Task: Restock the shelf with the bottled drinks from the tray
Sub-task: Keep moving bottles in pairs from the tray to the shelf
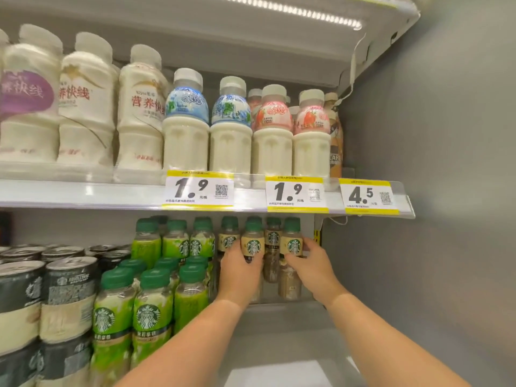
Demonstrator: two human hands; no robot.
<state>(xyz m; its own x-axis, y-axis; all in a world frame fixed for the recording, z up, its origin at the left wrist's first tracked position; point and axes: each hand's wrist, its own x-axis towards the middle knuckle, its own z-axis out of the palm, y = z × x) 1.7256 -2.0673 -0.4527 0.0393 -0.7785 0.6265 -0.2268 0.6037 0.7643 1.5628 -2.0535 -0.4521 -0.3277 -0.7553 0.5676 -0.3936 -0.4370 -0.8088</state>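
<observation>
Both hands reach deep into the lower shelf (279, 325), near its right rear corner. The left hand (240, 270) wraps one upright cream-labelled bottle (252, 241), the right hand (310, 263) its neighbour (291, 238); fingers curl around each, bottles' long axes vertical.

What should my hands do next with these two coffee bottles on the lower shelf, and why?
Probably set both down and let go. The left hand and right hand each grip a tan-labelled coffee bottle held at the second tier, above the brown bottles standing below, in line with the back row. The lower shelf in front is bare, so later bottles can follow.
</observation>
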